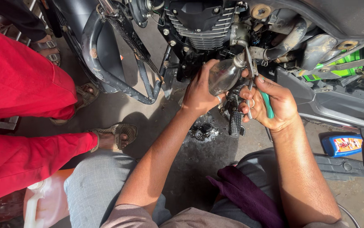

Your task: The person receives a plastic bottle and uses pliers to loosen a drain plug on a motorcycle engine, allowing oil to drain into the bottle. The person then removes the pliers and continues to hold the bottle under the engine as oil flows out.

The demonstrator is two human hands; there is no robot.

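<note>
My left hand (199, 93) grips a clear plastic bottle (223, 76), tilted with its neck up against the underside of a motorcycle engine (201, 25). My right hand (270, 105) holds pliers with green handles (268, 103), their metal jaws reaching up to a hose fitting beside the bottle's neck. Both hands are close together, just above a black footpeg (235, 123).
Another person in red trousers (17, 84) and sandals crouches at the left. A black crash guard (106, 71) curves left of the engine. A blue bottle (342, 145) lies on the concrete floor at right. A dark purple rag (249, 194) rests on my knee. An oily patch (203, 131) stains the floor.
</note>
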